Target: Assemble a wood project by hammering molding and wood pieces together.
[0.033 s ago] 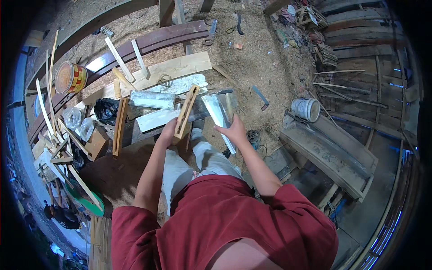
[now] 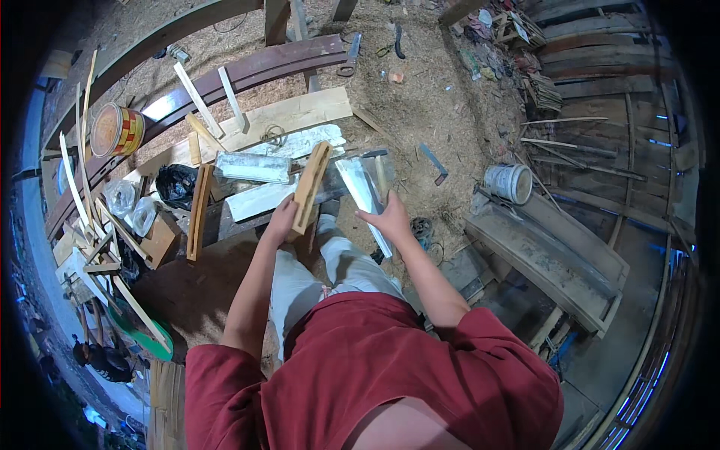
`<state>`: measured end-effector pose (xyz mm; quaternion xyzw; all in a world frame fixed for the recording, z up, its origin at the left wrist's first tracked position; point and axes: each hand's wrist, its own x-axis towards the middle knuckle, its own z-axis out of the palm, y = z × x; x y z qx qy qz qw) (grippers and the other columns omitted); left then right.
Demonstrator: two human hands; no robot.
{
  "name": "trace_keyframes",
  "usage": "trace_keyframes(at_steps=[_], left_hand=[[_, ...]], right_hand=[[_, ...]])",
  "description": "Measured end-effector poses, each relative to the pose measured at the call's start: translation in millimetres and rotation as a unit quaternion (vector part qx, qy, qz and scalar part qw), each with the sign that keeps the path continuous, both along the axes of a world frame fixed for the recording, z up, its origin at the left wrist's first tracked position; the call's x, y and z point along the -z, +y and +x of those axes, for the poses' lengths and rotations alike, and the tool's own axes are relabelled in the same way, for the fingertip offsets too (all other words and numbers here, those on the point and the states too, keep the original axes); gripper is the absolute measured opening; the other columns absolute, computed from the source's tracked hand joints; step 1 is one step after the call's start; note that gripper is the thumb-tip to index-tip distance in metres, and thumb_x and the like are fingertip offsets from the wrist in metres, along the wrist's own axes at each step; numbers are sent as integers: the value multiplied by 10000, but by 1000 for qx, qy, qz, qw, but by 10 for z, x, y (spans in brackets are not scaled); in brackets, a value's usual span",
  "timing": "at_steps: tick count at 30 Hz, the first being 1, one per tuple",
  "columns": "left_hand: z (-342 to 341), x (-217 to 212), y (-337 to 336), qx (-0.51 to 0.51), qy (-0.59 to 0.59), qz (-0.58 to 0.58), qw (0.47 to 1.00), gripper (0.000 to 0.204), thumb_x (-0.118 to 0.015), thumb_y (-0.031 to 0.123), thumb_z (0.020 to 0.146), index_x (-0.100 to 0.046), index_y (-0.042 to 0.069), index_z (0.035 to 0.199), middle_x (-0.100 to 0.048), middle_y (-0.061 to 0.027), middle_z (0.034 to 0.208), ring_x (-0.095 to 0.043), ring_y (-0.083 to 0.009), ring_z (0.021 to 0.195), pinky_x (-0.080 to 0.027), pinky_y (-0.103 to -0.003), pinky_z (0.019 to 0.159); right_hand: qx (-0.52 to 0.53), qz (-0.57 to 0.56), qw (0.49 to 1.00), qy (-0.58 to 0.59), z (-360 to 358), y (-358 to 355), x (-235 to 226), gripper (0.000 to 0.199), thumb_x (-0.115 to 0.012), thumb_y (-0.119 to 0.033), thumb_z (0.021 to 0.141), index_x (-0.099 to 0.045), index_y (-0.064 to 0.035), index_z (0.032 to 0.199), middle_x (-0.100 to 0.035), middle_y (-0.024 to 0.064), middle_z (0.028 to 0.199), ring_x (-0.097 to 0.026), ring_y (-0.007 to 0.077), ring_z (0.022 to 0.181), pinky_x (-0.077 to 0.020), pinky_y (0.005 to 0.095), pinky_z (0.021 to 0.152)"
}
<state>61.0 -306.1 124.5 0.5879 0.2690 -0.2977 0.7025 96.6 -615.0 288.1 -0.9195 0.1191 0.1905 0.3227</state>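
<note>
Grooved wooden bar (image 2: 309, 187) slants over the broad grey surface (image 2: 334, 186), left of a white board (image 2: 361, 193). Your left hand (image 2: 281, 218) is clamped round its near end; the bar has just rolled slightly, turning more plain side and less groove (image 2: 316, 180) toward you. Your right hand (image 2: 390, 220) rests its thumb at the board's edge; its fingers are hidden, so their grip can't be told. Inside the groove, detail is hard to make out.

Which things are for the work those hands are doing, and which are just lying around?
Seems part of the work:
- slotted wooden piece, held in the left hand
- pale board, at the right hand

Probably just lying around:
- handsaw
- red-and-yellow bucket
- white bucket
- black plastic bag
</note>
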Motion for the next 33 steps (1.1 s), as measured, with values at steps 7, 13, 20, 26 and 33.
trace_keyframes(at_steps=[7, 13, 20, 26, 33], left_hand=[[148, -627, -278, 162, -258, 462, 833, 696, -884, 109, 776, -670, 82, 1437, -683, -195, 1125, -661, -427, 1049, -547, -516, 958], [123, -716, -463, 145, -285, 514, 796, 597, -873, 39, 765, -690, 72, 1332, -696, -165, 1224, -667, -410, 1078, -551, -501, 956], [148, -535, -568, 130, -336, 411, 838, 621, -760, -48, 800, -617, 85, 1389, -684, -165, 1302, -648, -409, 1211, -547, -485, 1032], [74, -336, -666, 124, -299, 355, 877, 652, -782, -46, 790, -582, 35, 1405, -656, -190, 1356, -632, -428, 1260, -535, -478, 1068], [-190, -43, -835, 84, -243, 349, 901, 833, -841, -32, 769, -497, -5, 1527, -600, -225, 1370, -600, -447, 1277, -515, -477, 1087]], right_hand=[[2, 1, 1000, -10, 83, -274, 36, 877, -991, -522, 676, -574, 58, 1185, -682, 309, 1132, -682, 468, 1077, -548, 520, 926], [-21, -15, 1000, -10, 114, -585, 201, 847, -998, -510, 658, -564, 39, 1134, -697, 307, 1104, -701, 473, 1052, -565, 513, 912], [-67, -50, 996, 30, 273, -753, 328, 862, -1004, -526, 637, -565, 40, 1117, -694, 304, 1106, -702, 475, 1051, -565, 516, 917], [-114, -97, 988, 43, 493, -834, 383, 850, -1005, -511, 635, -573, 36, 1122, -706, 315, 1116, -711, 484, 1060, -575, 526, 914], [-193, -149, 967, 74, 939, -705, 499, 820, -1011, -485, 636, -585, 5, 1137, -719, 275, 1105, -718, 458, 1046, -578, 533, 915]])
